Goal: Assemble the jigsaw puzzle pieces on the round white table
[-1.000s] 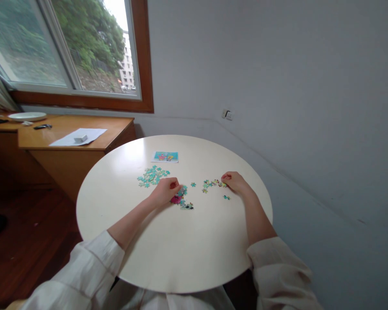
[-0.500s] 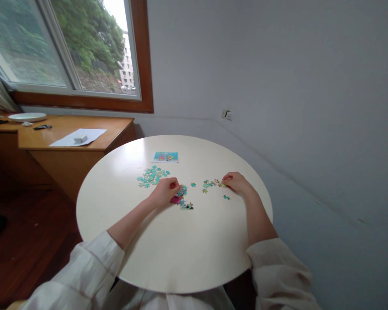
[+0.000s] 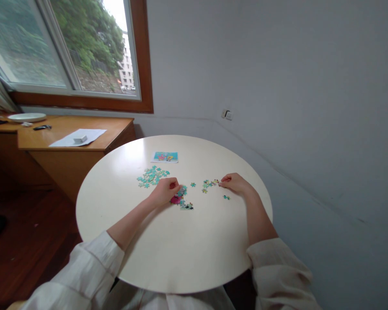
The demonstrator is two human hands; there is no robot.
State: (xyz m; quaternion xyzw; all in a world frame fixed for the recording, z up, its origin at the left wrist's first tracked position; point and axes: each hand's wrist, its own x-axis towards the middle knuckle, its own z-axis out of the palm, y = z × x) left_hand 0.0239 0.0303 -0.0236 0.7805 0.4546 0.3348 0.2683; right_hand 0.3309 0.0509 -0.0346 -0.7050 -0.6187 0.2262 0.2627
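Observation:
My left hand [image 3: 164,190] is closed, thumb and fingers pressed together at the upper left edge of a partly joined jigsaw puzzle [image 3: 186,206]. This section shows pink, teal and pale green, and the hand covers some of it. To the right, my right hand [image 3: 236,183] pinches a small puzzle piece at its fingertips, mostly hidden, beside a loose group of yellow and teal puzzle pieces [image 3: 207,184]. One teal puzzle piece [image 3: 193,184] lies alone between the hands. Below my right hand are dark and teal puzzle pieces [image 3: 226,197].
A heap of teal puzzle pieces [image 3: 152,175] lies beyond my left hand on the round white table [image 3: 168,254]. Behind it is a picture card [image 3: 166,157] with cartoon figures. A wooden desk [image 3: 116,129] with paper on it stands at the left, near the wall.
My right hand has shifted slightly left toward the loose group, and its fingertips cover a different spot. My left hand and the joined section stay in place.

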